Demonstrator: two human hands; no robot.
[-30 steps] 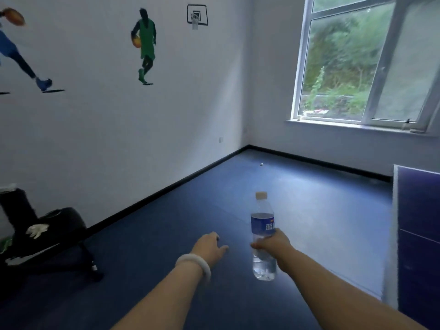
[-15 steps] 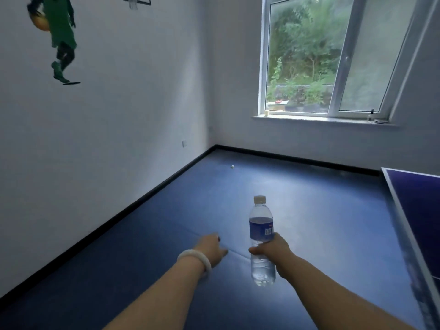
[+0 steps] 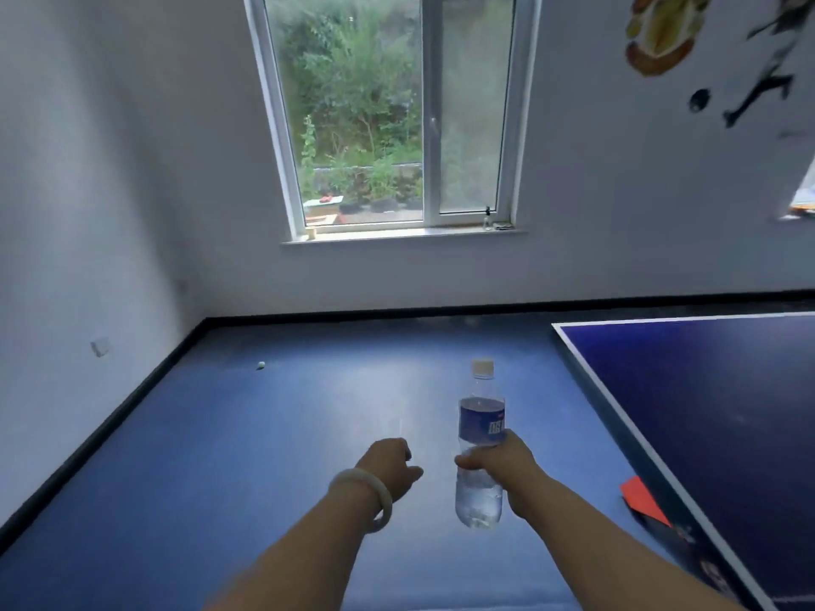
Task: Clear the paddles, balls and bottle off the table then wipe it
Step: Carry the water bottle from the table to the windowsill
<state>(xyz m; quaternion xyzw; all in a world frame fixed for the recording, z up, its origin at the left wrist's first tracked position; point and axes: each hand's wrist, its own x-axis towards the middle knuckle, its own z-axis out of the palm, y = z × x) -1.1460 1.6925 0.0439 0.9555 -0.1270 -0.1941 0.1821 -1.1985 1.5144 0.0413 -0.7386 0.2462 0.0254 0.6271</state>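
Note:
My right hand grips a clear water bottle with a blue label and a pale cap, held upright over the blue floor. My left hand, with a white bangle on the wrist, hangs beside it with fingers curled and holds nothing. The dark blue table-tennis table with a white border fills the right side; its visible corner is bare. A small white ball lies on the floor near the left wall.
A red-orange flat object lies on the floor under the table's left edge. A window with a sill holding small items faces me. White walls with sports stickers close the room; blue floor stretches ahead.
My view has swung to the right: the window has come to the centre and more of the table shows. Both hands keep the same pose, the bottle still upright in my right hand.

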